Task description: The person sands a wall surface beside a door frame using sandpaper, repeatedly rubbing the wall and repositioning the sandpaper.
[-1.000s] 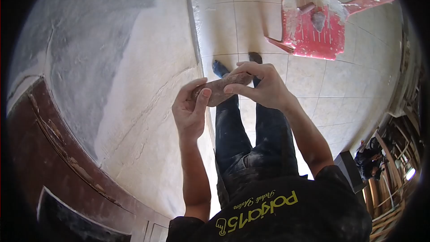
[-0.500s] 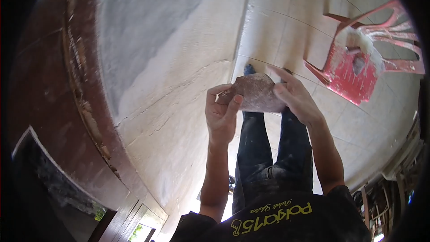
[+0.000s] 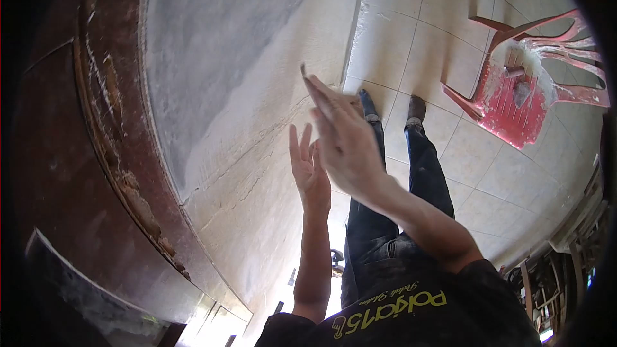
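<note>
Red plastic chair (image 3: 514,112) off to your right, standing on the tile floor (image 3: 443,58), with two small lumps on the seat, well apart from your hands. On your left there's the wall (image 3: 257,71), then a brown panel (image 3: 58,141) past it. What's in the way is your own right hand (image 3: 344,141), since it overlaps the edge of your left hand (image 3: 312,177).

Right hand's blurry, fingers stretched out flat and close together. Left hand's got fingers up and spread, palm pretty open. They're right beside each other in view, but can't tell if they touch. A brownish piece (image 3: 351,99) peeks out behind your right hand, mostly hidden, so I can't tell whether you're gripping it.

Texture-wise: the wall's grey patch fades into cream with thin cracks, the panel has a ragged, flaky split, and the chair's slotted seat is crusted with whitish splatter.
</note>
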Demonstrator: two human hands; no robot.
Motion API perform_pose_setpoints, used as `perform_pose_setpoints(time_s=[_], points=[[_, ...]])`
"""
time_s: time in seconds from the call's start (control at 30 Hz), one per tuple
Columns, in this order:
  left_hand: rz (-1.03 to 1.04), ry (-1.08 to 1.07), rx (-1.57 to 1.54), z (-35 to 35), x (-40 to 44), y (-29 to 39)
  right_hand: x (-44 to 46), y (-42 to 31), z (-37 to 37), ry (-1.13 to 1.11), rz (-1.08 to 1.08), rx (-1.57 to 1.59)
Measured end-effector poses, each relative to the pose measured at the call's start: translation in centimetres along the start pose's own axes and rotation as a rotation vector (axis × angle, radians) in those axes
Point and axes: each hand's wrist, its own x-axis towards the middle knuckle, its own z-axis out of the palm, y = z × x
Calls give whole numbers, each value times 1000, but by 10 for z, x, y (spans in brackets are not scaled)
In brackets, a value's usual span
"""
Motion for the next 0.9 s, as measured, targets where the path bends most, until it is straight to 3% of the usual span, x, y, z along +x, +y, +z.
perform_pose_setpoints(time_s=[0.1,0.13,0.23,0.47,0.6,0.7,0.83,0.9], points=[[-165,-82,128,-37,-7,-68,10,10,50,180,-115,5],[-218,-109,179,-41,-7,-71,11,4,61,137,-11,43],[-277,-87,153,-38,-18,-59,12,3,98,282,-139,-1],[-254,-247,402,-61,-11,-49,66,-6,92,446,-50,17],[-266,-282,379,-71,-5,-41,7,-22,114,369,-135,48],[-269,-342,453,-84,-6,-41,21,-4,108,357,-194,-4],[-321,-316,479,-91,-5,-43,43,-21,95,400,-11,108],[-310,-321,453,-96,-3,-51,2,-17,115,330,-67,65]])
